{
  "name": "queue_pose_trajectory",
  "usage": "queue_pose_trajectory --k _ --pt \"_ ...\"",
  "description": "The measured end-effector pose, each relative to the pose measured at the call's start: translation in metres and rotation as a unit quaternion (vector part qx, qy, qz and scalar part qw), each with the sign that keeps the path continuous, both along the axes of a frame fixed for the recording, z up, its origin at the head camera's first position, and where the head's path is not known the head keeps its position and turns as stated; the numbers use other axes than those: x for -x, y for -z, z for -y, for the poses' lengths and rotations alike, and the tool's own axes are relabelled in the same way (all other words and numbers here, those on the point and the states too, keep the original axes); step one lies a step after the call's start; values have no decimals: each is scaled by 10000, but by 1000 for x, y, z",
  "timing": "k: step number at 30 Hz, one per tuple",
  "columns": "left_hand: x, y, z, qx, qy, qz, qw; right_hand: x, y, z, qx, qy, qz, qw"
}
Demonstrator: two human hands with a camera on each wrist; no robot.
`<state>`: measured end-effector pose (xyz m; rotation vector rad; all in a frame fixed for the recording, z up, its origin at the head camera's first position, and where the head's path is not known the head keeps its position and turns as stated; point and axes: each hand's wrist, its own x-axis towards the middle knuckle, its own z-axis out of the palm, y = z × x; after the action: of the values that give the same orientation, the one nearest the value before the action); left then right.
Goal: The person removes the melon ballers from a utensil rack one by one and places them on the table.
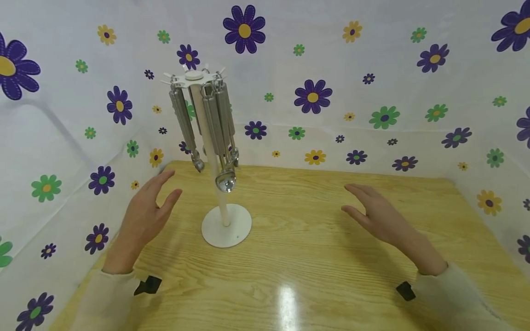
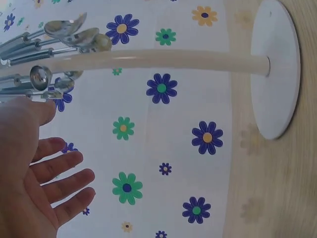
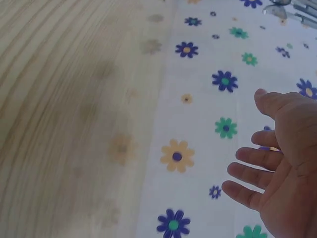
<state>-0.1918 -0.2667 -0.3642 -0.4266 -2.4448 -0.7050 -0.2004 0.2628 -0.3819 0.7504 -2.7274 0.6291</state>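
A white stand [image 1: 226, 225] with a round base and a tall pole rises from the table left of the middle. From hooks on its top ring hang several metal spoons or ladles [image 1: 225, 180] with grey handles; their bowls also show in the left wrist view as shiny metal spoons [image 2: 41, 78]. My left hand [image 1: 145, 214] hovers just left of the stand, fingers extended, holding nothing. Over the right part of the table my right hand [image 1: 378, 214] is raised with fingers loosely straight and nothing in it, well apart from the stand.
The light wooden table [image 1: 298, 257] meets a white, flower-printed covering [image 1: 331, 92] at the back and on both sides. Light sleeves cover both forearms, and a small black piece [image 1: 148, 285] shows at the left cuff.
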Motion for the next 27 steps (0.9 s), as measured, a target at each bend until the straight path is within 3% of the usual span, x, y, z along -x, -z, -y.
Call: queue_pose_trajectory --k 7,11,17,27 --pt "-11 -17 -23 -910 277 -221 9952 3 -12 41 279 -284 3 9992" --pt "-17 -30 -38 -1311 163 -210 9910 3 -22 62 600 -466 80 9971" --pt "-22 -54 -62 -1794 26 -276 9834 2 -40 95 1048 -735 46 9918" --pt "-19 -99 -94 -2394 -46 -883 9669 7 -68 143 1696 -1357 -434 9752"
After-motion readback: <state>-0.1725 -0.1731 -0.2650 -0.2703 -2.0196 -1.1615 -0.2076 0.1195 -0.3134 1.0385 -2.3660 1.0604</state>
